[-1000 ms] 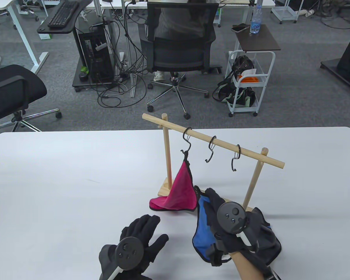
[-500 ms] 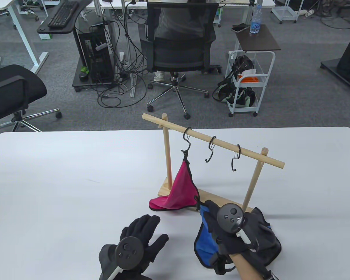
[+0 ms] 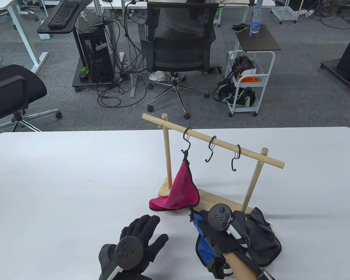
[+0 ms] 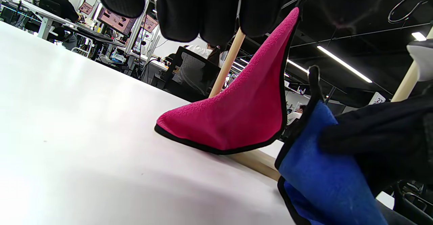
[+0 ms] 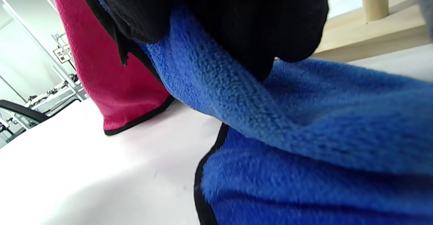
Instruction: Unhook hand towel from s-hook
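A wooden rack [image 3: 213, 141] stands on the white table [image 3: 61, 175] with three black S-hooks. A pink hand towel [image 3: 182, 189] hangs by its loop from the left hook [image 3: 186, 140], its bottom on the table; it also shows in the left wrist view [image 4: 243, 113]. The middle hook [image 3: 210, 151] and right hook [image 3: 235, 159] are bare. My right hand [image 3: 218, 230] grips a blue hand towel [image 3: 204, 248] low over the table in front of the rack; the right wrist view shows it [image 5: 304, 143]. My left hand [image 3: 137, 242] rests flat, fingers spread, holding nothing.
A dark grey towel [image 3: 265, 239] lies on the table right of my right hand, by the rack's base [image 3: 213, 197]. Beyond the table's far edge are an office chair [image 3: 180, 43] and a white cart [image 3: 248, 84].
My right hand has brought the blue towel down and toward me, away from the rack, and lowered it to the table. The left hand and the pink towel have not moved.
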A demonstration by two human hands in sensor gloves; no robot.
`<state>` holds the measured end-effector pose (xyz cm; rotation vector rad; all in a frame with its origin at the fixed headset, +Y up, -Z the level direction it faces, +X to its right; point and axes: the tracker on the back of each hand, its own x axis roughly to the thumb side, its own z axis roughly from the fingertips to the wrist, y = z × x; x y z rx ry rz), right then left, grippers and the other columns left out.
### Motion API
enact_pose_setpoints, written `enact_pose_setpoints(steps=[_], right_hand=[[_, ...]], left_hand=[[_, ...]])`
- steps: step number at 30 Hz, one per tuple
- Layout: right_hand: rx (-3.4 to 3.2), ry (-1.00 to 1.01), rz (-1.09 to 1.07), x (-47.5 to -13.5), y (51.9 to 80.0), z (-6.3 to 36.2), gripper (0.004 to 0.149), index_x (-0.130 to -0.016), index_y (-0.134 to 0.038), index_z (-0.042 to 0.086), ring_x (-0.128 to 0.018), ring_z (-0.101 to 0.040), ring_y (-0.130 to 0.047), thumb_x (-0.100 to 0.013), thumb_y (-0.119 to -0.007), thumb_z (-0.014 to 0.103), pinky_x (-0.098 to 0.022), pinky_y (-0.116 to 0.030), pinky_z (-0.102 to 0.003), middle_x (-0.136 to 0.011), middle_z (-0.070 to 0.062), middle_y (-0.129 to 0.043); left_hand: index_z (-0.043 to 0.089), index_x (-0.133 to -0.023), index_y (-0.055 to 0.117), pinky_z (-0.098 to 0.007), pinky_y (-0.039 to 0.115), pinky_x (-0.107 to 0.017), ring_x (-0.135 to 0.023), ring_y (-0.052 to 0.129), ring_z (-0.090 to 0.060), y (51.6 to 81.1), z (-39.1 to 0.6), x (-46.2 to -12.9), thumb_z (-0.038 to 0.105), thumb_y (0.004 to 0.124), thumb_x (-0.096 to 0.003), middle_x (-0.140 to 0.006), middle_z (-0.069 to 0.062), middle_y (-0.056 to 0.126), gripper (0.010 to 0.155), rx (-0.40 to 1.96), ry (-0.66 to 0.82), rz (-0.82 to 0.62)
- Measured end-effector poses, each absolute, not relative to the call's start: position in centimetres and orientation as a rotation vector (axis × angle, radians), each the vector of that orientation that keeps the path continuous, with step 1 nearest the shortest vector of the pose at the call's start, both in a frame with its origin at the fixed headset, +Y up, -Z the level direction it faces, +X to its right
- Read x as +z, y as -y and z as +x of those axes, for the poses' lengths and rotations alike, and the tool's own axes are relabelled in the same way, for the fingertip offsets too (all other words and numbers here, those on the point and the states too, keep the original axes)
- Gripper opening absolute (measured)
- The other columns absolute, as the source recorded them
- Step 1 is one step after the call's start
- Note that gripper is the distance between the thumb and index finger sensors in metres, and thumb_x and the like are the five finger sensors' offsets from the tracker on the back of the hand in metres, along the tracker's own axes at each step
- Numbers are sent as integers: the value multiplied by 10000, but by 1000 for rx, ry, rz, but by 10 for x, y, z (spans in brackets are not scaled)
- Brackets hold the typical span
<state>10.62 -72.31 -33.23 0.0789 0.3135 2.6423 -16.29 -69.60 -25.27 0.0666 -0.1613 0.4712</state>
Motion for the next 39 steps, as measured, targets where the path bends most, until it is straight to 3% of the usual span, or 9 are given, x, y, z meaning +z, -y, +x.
enact_pose_setpoints(steps=[18,39], right_hand=[[2713,-528,217,-328,746,84,561,-1127,-605,147,-861,-437,-856,-658,-686,446,-667,-694,-546,-1038,-236,-777],[2674,-336,282,-313,713,87,581,-1135,-597,145,-902,-464,-814,-659,-678,468,-684,-666,-574,-1068,-255,-741]], left_hand=[[294,-1151,605,-681,523,-793,-1110,668,-438,696,-163,-252,663,639,-568,-1214,-101,653,691,473,163,61],[293,-1153,603,-680,524,-793,-1111,667,-436,697,-160,-254,664,638,-569,-1214,-99,655,692,461,176,38]])
